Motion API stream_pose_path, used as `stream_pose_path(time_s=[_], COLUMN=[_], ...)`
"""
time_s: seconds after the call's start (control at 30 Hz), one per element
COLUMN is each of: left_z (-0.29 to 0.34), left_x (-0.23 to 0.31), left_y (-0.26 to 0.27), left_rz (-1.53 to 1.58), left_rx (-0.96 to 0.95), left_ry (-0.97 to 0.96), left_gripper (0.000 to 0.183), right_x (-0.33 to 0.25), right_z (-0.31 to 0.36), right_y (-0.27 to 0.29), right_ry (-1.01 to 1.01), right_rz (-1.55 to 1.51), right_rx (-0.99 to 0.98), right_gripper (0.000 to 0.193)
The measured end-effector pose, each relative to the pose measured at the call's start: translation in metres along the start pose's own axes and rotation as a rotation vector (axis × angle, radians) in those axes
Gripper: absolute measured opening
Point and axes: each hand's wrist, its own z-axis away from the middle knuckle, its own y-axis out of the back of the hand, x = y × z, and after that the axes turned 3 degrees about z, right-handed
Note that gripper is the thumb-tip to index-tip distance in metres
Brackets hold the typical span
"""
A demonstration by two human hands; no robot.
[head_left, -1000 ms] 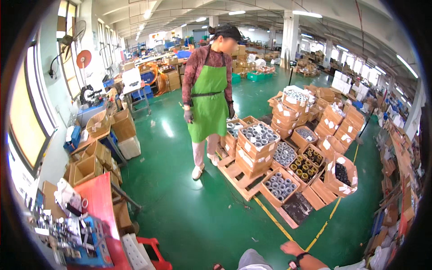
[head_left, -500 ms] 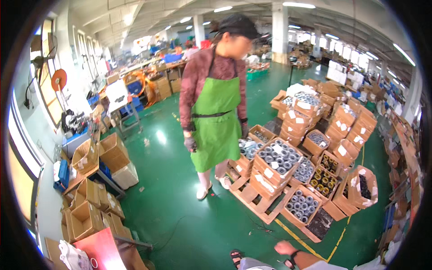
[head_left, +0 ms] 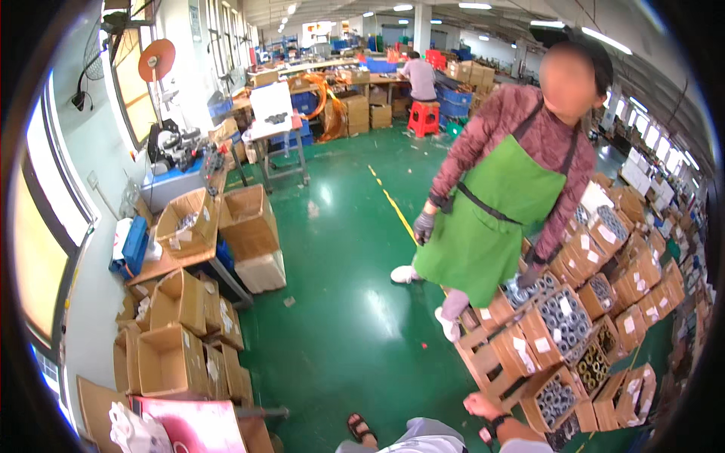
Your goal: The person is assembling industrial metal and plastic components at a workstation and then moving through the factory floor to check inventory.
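My right hand (head_left: 482, 406) hangs at the lower edge, with a dark band on its wrist. Its fingers look loosely curled in, and I make out nothing held in them. It is nearest to an open carton of round metal parts (head_left: 552, 403) on the right, and apart from it. My left hand is out of view. Ahead on the right, a co-worker in a green apron (head_left: 483, 226) and grey gloves stands beside the stacked cartons. One gloved hand (head_left: 424, 226) hangs down; the other reaches to a carton of metal rings (head_left: 535, 290).
A wooden pallet (head_left: 474, 361) carries several cartons at the right. Open empty cartons (head_left: 171, 362) stack along the left wall beside a workbench (head_left: 162, 264). A pink-topped table (head_left: 200, 426) stands near left. Farther off, a person sits on a red stool (head_left: 423, 118).
My view has swung left, so the co-worker and cartons now appear farther right. The co-worker now leans, with one hand reaching to the cartons. My right hand stays low in view.
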Motion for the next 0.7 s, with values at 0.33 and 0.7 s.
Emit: stream_pose_path(time_s=[0.33,0.7], left_z=[-0.291,-0.335], left_x=[0.179,0.293], left_y=[0.207,0.181], left_rz=[0.128,0.21], left_rx=[0.278,0.083], left_ry=[0.222,0.514], left_gripper=[0.028,0.034], right_x=[-0.089,-0.383], right_z=[-0.077,-0.381], right_y=[-0.007,0.133], right_ry=[-0.373,0.048], right_rz=[-0.296,-0.241], right_rx=[-0.113,0.055], right_gripper=[0.025,0.023])
